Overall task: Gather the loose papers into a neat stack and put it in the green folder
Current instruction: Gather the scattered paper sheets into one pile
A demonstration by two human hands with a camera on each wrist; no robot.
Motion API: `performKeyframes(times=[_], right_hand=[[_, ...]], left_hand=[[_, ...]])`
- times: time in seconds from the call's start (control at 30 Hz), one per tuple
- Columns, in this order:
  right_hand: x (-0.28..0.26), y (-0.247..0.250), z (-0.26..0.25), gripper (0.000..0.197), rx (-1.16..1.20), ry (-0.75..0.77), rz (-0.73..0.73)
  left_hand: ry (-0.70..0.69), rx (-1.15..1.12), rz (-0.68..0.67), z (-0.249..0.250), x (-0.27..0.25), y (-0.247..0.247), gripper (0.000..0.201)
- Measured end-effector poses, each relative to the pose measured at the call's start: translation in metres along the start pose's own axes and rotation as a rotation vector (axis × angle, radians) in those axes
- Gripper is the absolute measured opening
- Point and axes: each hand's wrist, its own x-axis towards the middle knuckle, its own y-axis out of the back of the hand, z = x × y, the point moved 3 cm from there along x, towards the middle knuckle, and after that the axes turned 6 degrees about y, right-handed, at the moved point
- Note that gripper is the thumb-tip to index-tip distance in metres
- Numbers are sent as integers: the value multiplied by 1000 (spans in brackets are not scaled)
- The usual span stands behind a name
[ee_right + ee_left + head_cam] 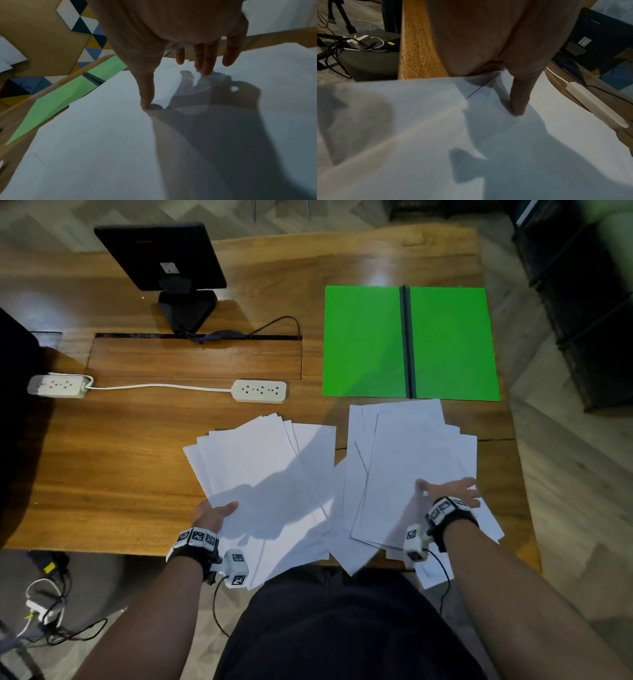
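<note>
My left hand (213, 513) pinches near-left papers (260, 467); right hand (452, 489) flat, released – sheets thin, floppy, slippery – take by edges.

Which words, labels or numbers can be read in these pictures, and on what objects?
None can be read.
Black monitor: white sticker, too small.
Its brand mark in the left wrist view: blurred.
Wrist-band markers: patterns, not text.
White paper sheets: no print visible.
</note>
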Motion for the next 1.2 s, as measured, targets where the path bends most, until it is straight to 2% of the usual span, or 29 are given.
performKeyframes(times=[0.07,0.13,0.2,0.3,0.37,0.5,0.57,0.63,0.7,0.77,0.83,0.9,0.97,1.03,1.1,1.2], right_hand=[[7,-2,2,128,-37,25,-17],[8,-4,0,118,-58,32,-24],[10,-8,-1,89,-33,48,-48],[16,-16,-2,34,69,164,-91],[17,-14,-6,19,64,249,-59],[14,8,-15,21,-262,556,138],[24,13,-9,26,-409,637,153],[36,17,2,30,-427,619,115],[41,20,7,34,-342,573,69],[41,21,7,53,-226,526,39],[40,19,7,79,-244,474,30],[40,18,4,87,-320,426,29],[44,18,1,74,-346,397,14],[50,18,1,48,-313,415,-19],[52,21,1,24,-185,466,-62],[55,32,1,16,-1,520,-46]], left_hand=[[-10,11,1,0,1,-1,56],[-7,8,-8,0,3,-3,58],[-10,23,-16,2,2,-4,54],[-47,22,-23,5,-1,-7,47],[-61,17,-23,5,-1,-9,46],[-53,18,-19,5,-1,-11,45],[-50,22,-21,4,2,-10,45],[-39,34,-9,1,7,-8,45],[-52,29,-6,0,10,-6,45],[-66,47,-11,-1,12,-6,46],[-80,50,-21,0,12,-7,45],[-83,54,-17,0,14,-6,45],[-92,42,-24,-1,18,-5,45],[-81,30,-27,-3,21,-5,45],[-75,18,-32,-3,22,-5,48],[-64,16,-36,-3,24,-5,49]])
